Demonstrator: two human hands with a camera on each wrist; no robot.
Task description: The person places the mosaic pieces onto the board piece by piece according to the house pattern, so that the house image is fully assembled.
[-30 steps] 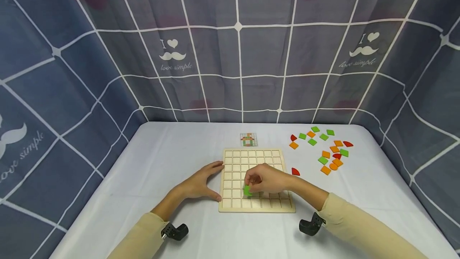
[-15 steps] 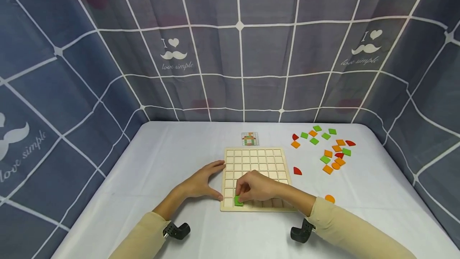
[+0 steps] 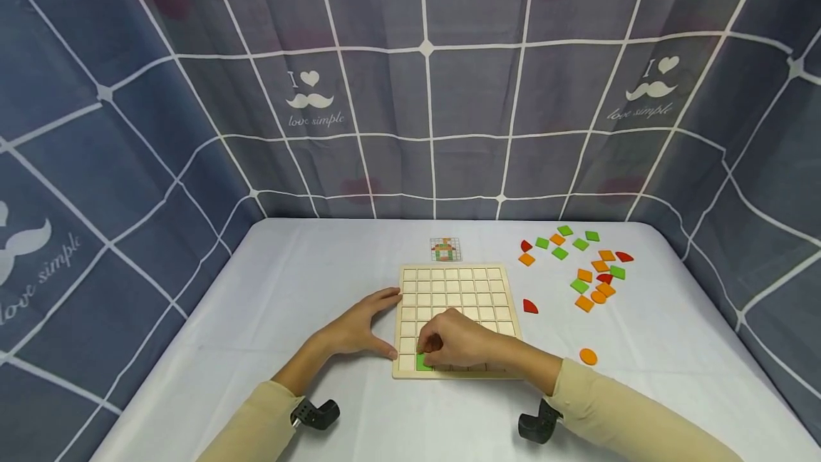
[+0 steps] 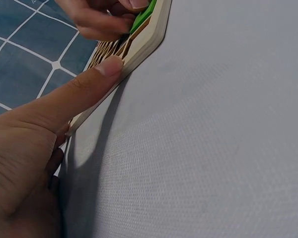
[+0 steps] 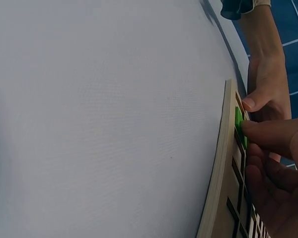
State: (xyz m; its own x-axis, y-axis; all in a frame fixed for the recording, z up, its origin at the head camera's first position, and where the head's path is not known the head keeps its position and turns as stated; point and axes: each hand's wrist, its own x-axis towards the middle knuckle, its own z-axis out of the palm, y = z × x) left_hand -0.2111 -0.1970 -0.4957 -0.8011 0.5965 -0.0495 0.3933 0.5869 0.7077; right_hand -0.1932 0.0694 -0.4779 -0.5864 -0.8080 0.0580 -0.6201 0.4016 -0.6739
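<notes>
A wooden grid board (image 3: 452, 284) lies on the table, and its lower right is hidden by my right hand (image 3: 458, 339). That hand's thumb and fingers pinch a green square tile (image 3: 422, 361) at the second cell of the board's near row. In the right wrist view the thumb of my right hand (image 5: 275, 148) presses on the green tile (image 5: 239, 120). My left hand (image 3: 353, 326) rests at the board's left edge, fingers spread. The left wrist view shows the thumb of my left hand (image 4: 35, 129) on the board's corner edge (image 4: 149, 42).
A small pattern card (image 3: 445, 249) lies beyond the board. Green, orange and red tiles are scattered at the back right, among them an orange square (image 3: 584, 303). A red quarter piece (image 3: 530, 306) and an orange disc (image 3: 588, 356) lie nearer the board's right side.
My right hand has moved left and nearer with the green tile, down to the board's near row. The orange disc on the right has come into view from behind the forearm. My left hand has stayed put.
</notes>
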